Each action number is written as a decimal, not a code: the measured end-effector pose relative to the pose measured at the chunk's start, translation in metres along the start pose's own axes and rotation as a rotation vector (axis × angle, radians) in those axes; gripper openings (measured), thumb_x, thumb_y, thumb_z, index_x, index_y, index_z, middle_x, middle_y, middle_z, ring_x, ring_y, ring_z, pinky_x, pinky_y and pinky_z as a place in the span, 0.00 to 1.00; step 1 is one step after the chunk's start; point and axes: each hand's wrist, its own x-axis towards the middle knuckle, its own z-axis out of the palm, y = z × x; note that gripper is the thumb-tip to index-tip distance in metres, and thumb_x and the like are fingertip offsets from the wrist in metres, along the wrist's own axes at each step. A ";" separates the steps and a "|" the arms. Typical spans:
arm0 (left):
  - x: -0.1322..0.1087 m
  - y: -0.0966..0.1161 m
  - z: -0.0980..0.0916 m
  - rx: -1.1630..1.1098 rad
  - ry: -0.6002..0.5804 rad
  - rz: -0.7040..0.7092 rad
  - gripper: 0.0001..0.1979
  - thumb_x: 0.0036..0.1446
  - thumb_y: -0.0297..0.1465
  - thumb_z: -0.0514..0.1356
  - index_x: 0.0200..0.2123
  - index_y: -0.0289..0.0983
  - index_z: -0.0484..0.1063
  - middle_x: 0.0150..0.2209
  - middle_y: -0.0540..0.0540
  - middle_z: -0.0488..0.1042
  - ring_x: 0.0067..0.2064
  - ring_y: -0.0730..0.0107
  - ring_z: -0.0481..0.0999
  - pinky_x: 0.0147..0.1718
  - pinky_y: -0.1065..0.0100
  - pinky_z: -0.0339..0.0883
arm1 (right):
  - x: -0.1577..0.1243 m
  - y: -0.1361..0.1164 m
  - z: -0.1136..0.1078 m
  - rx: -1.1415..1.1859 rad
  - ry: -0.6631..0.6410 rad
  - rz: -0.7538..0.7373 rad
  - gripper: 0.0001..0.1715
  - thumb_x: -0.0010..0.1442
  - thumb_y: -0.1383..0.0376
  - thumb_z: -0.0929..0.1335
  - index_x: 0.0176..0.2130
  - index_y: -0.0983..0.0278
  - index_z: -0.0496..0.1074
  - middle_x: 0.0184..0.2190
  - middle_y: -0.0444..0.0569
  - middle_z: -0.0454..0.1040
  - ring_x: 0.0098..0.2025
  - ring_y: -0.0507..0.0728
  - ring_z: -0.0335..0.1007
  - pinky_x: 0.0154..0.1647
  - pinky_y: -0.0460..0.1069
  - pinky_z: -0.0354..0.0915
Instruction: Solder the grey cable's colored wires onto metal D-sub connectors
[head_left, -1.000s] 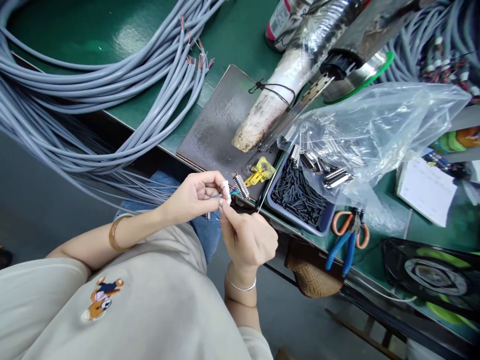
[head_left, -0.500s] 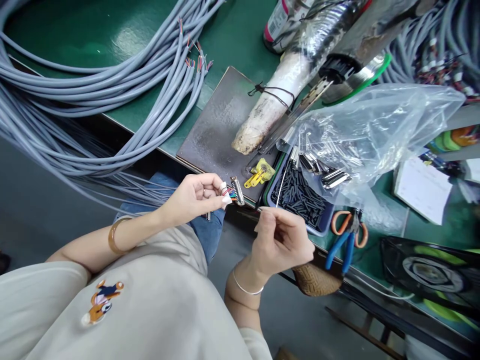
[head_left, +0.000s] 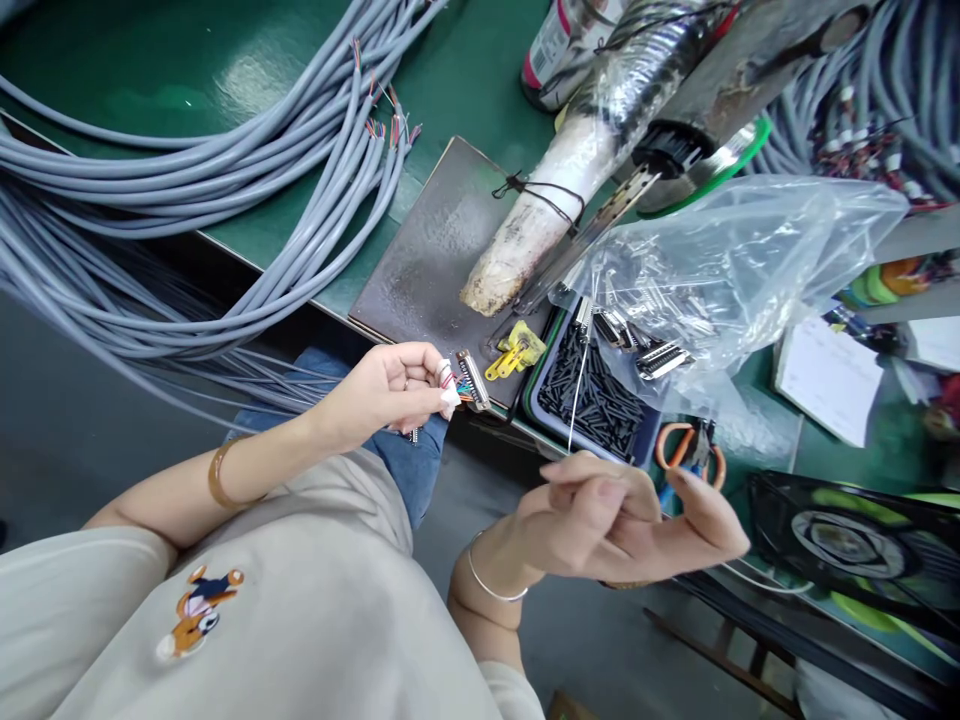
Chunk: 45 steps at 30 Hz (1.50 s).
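My left hand (head_left: 401, 385) is closed around the white-wrapped end of a cable. From it, short coloured wires run into a D-sub connector (head_left: 472, 380), which sticks out beyond my fingertips over the bench edge. Part of a second connector (head_left: 413, 436) shows below that hand. My right hand (head_left: 607, 520) is in the air in front of the bench, thumb and bent fingers pinching a thin strand of solder wire (head_left: 576, 400), other fingers extended. The strand runs up past a blue bin (head_left: 534, 408) of short black tubes. A soldering iron (head_left: 555, 265), its handle wrapped and tied, lies beyond.
Grey cables (head_left: 300, 150) with stripped ends drape over the bench at left. A dark board (head_left: 420, 250) carries yellow clips (head_left: 512, 358). Right of it are a clear bag (head_left: 750, 240) of connectors, a green-rimmed spool (head_left: 720, 175), pliers (head_left: 701, 460), paper (head_left: 829, 380) and a black fan (head_left: 847, 535).
My right hand has moved right and toward my body, with its outer fingers opening out and the solder strand following. My left hand and the connector stay nearly in place.
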 end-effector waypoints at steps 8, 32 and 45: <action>0.002 0.003 0.001 0.032 0.031 0.019 0.15 0.50 0.32 0.73 0.31 0.35 0.68 0.22 0.54 0.73 0.15 0.85 0.61 0.14 0.79 0.53 | -0.013 0.010 0.023 0.003 -0.315 0.090 0.06 0.63 0.71 0.72 0.38 0.61 0.74 0.40 0.46 0.82 0.44 0.56 0.82 0.44 0.52 0.79; 0.026 0.004 0.015 0.269 0.242 0.267 0.10 0.45 0.26 0.68 0.26 0.35 0.67 0.28 0.51 0.69 0.25 0.82 0.62 0.23 0.76 0.55 | 0.001 0.024 0.038 -0.072 -0.291 -0.104 0.09 0.61 0.74 0.72 0.37 0.61 0.71 0.43 0.47 0.84 0.43 0.53 0.82 0.44 0.49 0.77; 0.029 0.006 0.018 0.355 0.253 0.395 0.06 0.50 0.27 0.65 0.28 0.35 0.69 0.28 0.51 0.70 0.27 0.80 0.65 0.25 0.76 0.59 | 0.010 0.021 0.044 -0.106 -0.254 -0.163 0.11 0.59 0.76 0.74 0.37 0.61 0.73 0.42 0.48 0.84 0.41 0.54 0.83 0.43 0.49 0.78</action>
